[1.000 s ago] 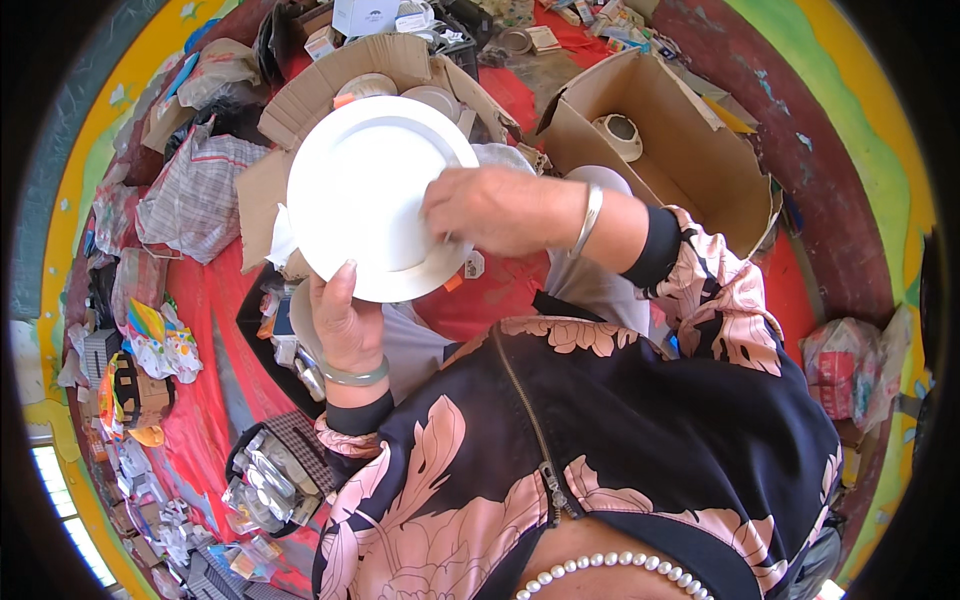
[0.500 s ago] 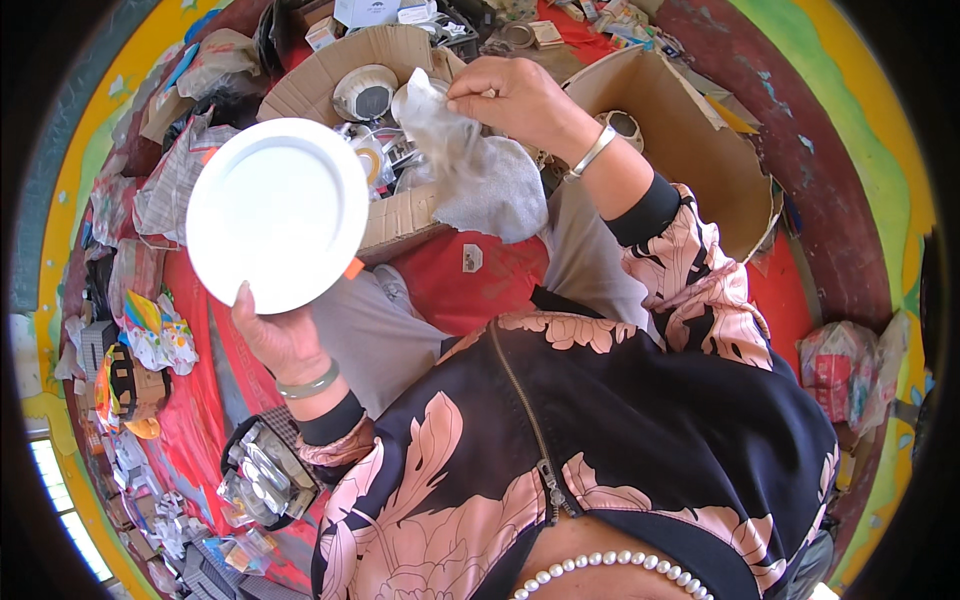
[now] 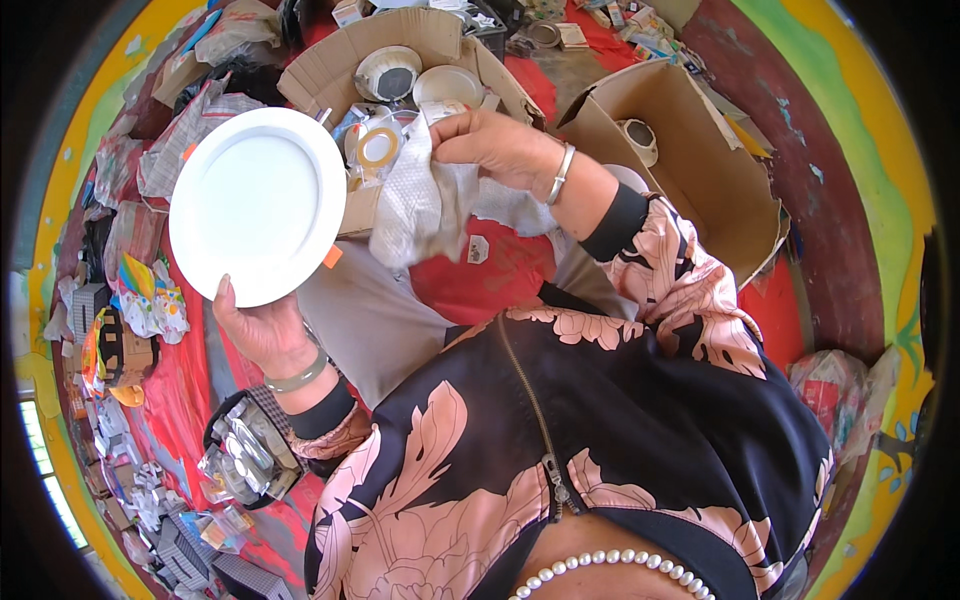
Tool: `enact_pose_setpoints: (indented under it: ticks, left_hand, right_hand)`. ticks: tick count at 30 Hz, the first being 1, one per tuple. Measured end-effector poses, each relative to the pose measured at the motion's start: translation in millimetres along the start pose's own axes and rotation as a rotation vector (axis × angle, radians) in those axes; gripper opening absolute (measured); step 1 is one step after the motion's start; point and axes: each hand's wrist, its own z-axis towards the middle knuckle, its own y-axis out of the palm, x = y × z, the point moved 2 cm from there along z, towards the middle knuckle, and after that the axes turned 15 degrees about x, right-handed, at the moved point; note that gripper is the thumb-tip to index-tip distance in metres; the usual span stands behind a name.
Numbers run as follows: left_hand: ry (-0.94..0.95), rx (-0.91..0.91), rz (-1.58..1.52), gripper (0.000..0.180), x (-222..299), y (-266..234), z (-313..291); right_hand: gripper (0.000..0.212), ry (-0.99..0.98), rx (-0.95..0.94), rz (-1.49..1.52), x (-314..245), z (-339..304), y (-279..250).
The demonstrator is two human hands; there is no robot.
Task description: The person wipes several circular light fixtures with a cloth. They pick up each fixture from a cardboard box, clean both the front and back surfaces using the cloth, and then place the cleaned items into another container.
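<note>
A round white downlight [image 3: 258,195] with a wide rim and small orange tabs at its edge is tilted up on the left. My left hand [image 3: 265,335] grips its lower edge, thumb over the front, the other fingers behind it. In my right hand [image 3: 490,145], a crumpled grey-white cloth [image 3: 410,205] is pinched by one corner and hangs down, blurred at its lower end. The cloth is apart from the downlight. Just beyond it stands an open cardboard box [image 3: 420,30] holding lamp housings [image 3: 388,75] and a yellow-edged ring [image 3: 378,148].
To the right is another open cardboard box [image 3: 700,165] with a lamp part [image 3: 637,140] inside. A basket [image 3: 250,450] of clear-wrapped parts sits at lower left on red sheeting [image 3: 185,400]. Plastic bags and small cartons [image 3: 180,545] crowd the left side.
My right hand has moved left and toward me, bringing the cloth down off the box edge and nearer the downlight. The downlight and my left hand have shifted slightly left.
</note>
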Motion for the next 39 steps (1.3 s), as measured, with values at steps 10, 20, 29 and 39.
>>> enact_pose_setpoints:
  ticks: [10, 20, 29, 39]
  left_hand:
    - [-0.038, 0.034, -0.007, 0.063, 0.3, 1.1, -0.6]
    - [-0.043, 0.029, 0.006, 0.063, -7.0, -6.0, -5.0]
    - [-0.179, -0.072, 0.0, 0.058, -27.0, 2.7, -9.2]
    - [-0.188, -0.162, 0.092, 0.057, -44.4, 21.2, -23.6]
  right_hand:
    - [0.019, -0.013, 0.008, -0.829, 110.2, 103.4, -28.4]
    - [0.031, -0.543, 0.249, -1.132, 48.7, 71.9, -39.7]
    - [0.029, -0.424, -0.063, -1.464, 26.5, -19.5, -91.9]
    - [0.027, -0.44, 0.547, 0.191, -85.9, -80.0, -95.9]
